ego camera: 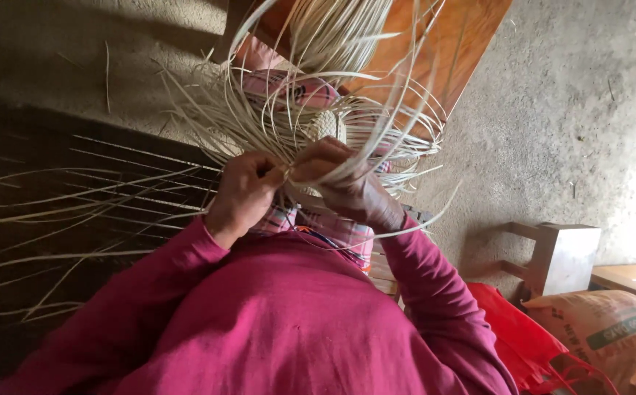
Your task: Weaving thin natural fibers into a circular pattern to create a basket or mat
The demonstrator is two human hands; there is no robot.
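My left hand and my right hand meet in front of my chest, both pinching thin pale straw strips. The strips fan out in loops and loose ends above and around the hands. A small woven patch of the same straw sits just above my right hand, with strips running from it. Magenta sleeves cover both my arms. A plaid cloth lies on my lap below the hands.
More loose straw strips trail to the left over a dark slatted surface. An orange wooden board stands behind the straw. A small wooden stool, a red bag and a tan sack sit on the concrete floor at right.
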